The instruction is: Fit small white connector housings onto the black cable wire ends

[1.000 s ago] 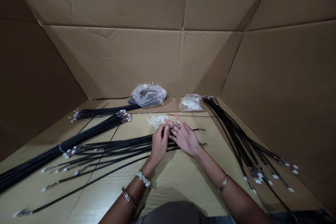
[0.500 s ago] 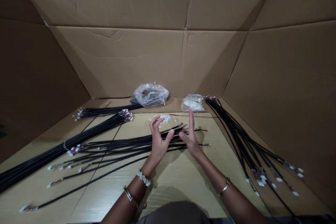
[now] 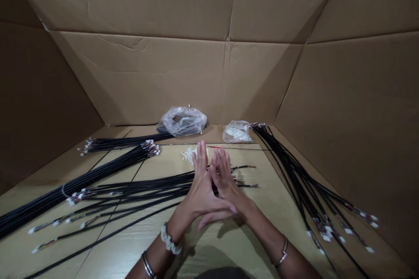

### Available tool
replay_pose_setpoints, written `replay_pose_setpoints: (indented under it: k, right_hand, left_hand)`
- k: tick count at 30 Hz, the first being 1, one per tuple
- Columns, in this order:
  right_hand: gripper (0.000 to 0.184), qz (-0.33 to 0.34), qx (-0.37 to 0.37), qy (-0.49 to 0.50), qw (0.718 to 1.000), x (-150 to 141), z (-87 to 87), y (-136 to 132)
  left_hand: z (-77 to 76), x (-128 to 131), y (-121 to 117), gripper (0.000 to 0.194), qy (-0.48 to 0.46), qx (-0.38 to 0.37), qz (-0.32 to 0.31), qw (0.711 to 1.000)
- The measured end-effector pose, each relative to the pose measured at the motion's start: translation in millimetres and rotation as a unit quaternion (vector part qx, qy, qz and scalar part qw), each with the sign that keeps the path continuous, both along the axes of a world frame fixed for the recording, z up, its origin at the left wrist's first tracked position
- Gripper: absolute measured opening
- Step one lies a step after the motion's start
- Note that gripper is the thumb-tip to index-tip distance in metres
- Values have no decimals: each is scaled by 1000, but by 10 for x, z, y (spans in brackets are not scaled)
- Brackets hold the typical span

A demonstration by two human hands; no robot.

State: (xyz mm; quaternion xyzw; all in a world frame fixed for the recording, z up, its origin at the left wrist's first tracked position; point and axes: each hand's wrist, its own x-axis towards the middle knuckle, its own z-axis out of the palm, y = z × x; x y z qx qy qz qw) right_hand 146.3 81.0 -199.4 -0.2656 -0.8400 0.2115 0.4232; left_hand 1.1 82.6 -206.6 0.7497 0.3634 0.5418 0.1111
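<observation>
My left hand (image 3: pixel 202 194) and my right hand (image 3: pixel 229 189) meet above the middle of the table, touching each other with thumbs crossed. Fingers on both are stretched out, and I see nothing held in either. Beneath and behind them lies a loose spread of black cables (image 3: pixel 140 186), with white connectors at the left ends and bare wire ends at the right. Part of these cables is hidden by my hands. Just beyond my left fingertips is a small pile of white connector housings (image 3: pixel 187 155), partly covered by the fingers.
A tied cable bundle (image 3: pixel 108 172) lies at the left, another bundle (image 3: pixel 131 143) behind it. Two plastic bags, a larger one (image 3: pixel 183 122) and one with white pieces (image 3: pixel 238 132), sit at the back. More cables (image 3: pixel 291 170) run down the right. Cardboard walls (image 3: pixel 163 83) enclose the table.
My hands were apart, with fingers curved or raised; they have come together and now touch, fingers extended. The view has tilted and shifted slightly. The cables appear to lie as before.
</observation>
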Motion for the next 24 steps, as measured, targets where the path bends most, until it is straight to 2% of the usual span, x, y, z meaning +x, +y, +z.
replay_pose_setpoints:
  k: [2, 7, 10, 13, 15, 18, 20, 22, 24]
  right_hand:
    - [115, -17, 11, 0, 1000, 26, 49, 27]
    - [131, -90, 22, -3, 996, 133, 248, 131]
    - [134, -131, 20, -6, 991, 165, 278, 187]
    - [131, -151, 22, -14, 988, 157, 233, 232]
    - [124, -164, 23, -17, 986, 151, 194, 253]
    - [110, -187, 31, -9, 982, 172, 146, 269]
    - [86, -209, 41, 4, 977, 204, 108, 278]
    - [50, -238, 51, 20, 970, 241, 49, 293]
    - [33, -257, 53, 27, 965, 271, -30, 316]
  left_hand:
    - [55, -77, 38, 138, 31, 46, 15, 998]
    - [143, -360, 171, 138, 65, 89, 97, 989]
    - [106, -437, 243, 135, 83, 88, 140, 983]
    - [37, -409, 309, 125, 99, 85, 166, 978]
    - [6, -376, 342, 111, 103, 86, 181, 974]
    - [-4, -379, 349, 78, 104, 90, 204, 969]
    - [-8, -422, 328, 59, 102, 93, 216, 967]
    - [-27, -481, 301, 44, 97, 91, 223, 966]
    - [-63, -534, 278, 36, 91, 81, 227, 966]
